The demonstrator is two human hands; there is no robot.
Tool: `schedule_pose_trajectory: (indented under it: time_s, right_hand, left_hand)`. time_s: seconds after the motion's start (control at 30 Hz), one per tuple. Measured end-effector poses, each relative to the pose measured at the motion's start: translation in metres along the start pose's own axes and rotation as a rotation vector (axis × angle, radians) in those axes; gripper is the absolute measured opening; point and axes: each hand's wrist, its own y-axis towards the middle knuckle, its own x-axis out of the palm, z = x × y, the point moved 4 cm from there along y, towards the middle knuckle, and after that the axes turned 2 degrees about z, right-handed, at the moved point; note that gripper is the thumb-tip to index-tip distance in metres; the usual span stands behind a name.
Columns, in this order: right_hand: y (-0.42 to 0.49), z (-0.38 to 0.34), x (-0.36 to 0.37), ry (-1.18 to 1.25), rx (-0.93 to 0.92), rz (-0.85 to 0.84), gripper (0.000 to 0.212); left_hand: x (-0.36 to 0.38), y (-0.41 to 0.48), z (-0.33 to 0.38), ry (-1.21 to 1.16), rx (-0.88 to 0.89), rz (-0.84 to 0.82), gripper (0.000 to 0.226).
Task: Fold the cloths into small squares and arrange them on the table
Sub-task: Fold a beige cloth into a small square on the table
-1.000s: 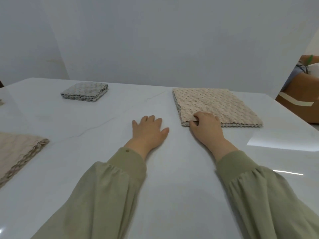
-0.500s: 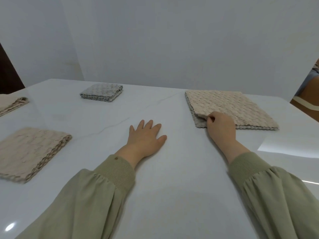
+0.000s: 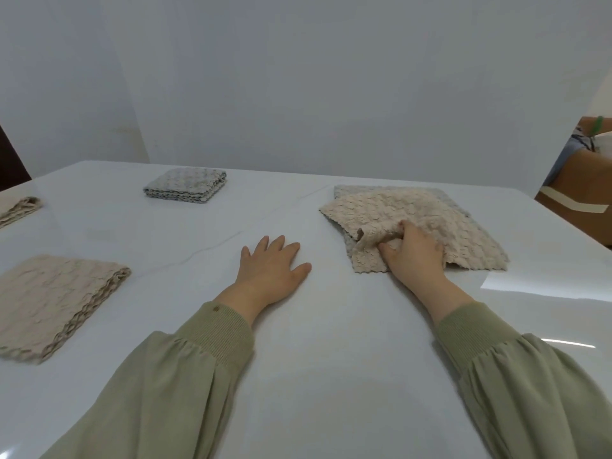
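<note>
Here we count three folded cloths and one pile.
Our right hand (image 3: 415,256) grips the top beige cloth (image 3: 397,213); our left hand (image 3: 270,270) lies flat on the bench (image 3: 314,376), fingers apart.

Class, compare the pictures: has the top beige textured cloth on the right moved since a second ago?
Yes. The right hand has bunched the top beige textured cloth and skewed it off the grey cloth lying beneath.
</note>
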Motion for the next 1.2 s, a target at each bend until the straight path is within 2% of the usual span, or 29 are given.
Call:
schedule_pose_trajectory:
  time_s: [0.1,0.17,0.23,0.27,0.3,0.37,0.43,0.47,0.5,0.57,0.63,0.7,0.77,0.83,0.9,0.97,1.07,1.2]
  right_hand:
    - [0.003,-0.002,-0.004,-0.071,-0.042,0.063,0.023]
    - [0.004,-0.005,-0.014,-0.02,-0.085,0.215,0.019]
    - [-0.006,-0.015,-0.032,0.211,-0.174,0.468,0.015]
    - [-0.015,-0.024,-0.042,0.368,-0.216,0.547,0.016]
    - [-0.025,-0.036,-0.049,0.513,-0.263,0.543,0.019]
    - [-0.044,-0.065,-0.051,0.666,-0.395,0.352,0.023]
    - [-0.06,-0.084,-0.038,0.619,-0.453,0.06,0.026]
    - [-0.064,-0.084,-0.031,0.556,-0.438,-0.016,0.03]
    - [-0.064,-0.078,-0.028,0.499,-0.407,-0.01,0.033]
    - [-0.061,-0.065,-0.032,0.413,-0.352,0.133,0.034]
    - [-0.057,-0.056,-0.035,0.374,-0.286,0.228,0.034]
    - [-0.054,-0.053,-0.028,0.37,-0.203,0.151,0.033]
    - [-0.053,-0.054,-0.019,0.399,-0.167,0.055,0.033]
    - [-0.053,-0.057,-0.02,0.399,-0.218,0.093,0.032]
    - [-0.052,-0.059,-0.021,0.356,-0.285,0.168,0.03]
    - [-0.047,-0.058,-0.016,0.273,-0.295,0.158,0.031]
    - [-0.037,-0.058,0.004,0.054,-0.27,-0.052,0.045]
    - [-0.023,-0.061,0.03,-0.195,-0.347,-0.302,0.056]
  left_hand:
    - [0.0,0.0,-0.001,-0.001,-0.002,0.01,0.06]
    - [-0.001,0.0,-0.001,-0.02,-0.006,0.025,0.058]
    - [-0.004,0.002,-0.002,-0.132,-0.014,0.124,0.052]
    - [-0.009,0.003,-0.005,-0.26,-0.027,0.219,0.048]
    - [-0.015,0.002,-0.009,-0.428,-0.048,0.331,0.043]
    - [-0.027,-0.006,-0.019,-0.755,-0.109,0.543,0.038]
    - [-0.035,-0.016,-0.027,-0.924,-0.149,0.681,0.036]
    - [-0.038,-0.02,-0.028,-0.95,-0.142,0.719,0.036]
    - [-0.04,-0.023,-0.027,-0.943,-0.107,0.739,0.036]
    - [-0.045,-0.029,-0.016,-0.849,0.04,0.721,0.038]
    - [-0.042,-0.033,0.008,-0.701,0.231,0.56,0.05]
    - [-0.029,-0.032,0.036,-0.434,0.361,0.325,0.063]
    - [-0.012,-0.029,0.053,-0.095,0.402,0.212,0.057]
    - [-0.012,-0.023,0.05,0.08,0.321,0.261,0.043]
    - [-0.02,-0.019,0.032,0.16,0.141,0.296,0.037]
    - [-0.026,-0.014,0.006,0.212,-0.051,0.299,0.037]
    - [-0.023,-0.009,-0.018,0.171,-0.182,0.315,0.047]
    - [-0.003,0.002,0.004,0.074,-0.082,0.149,0.058]
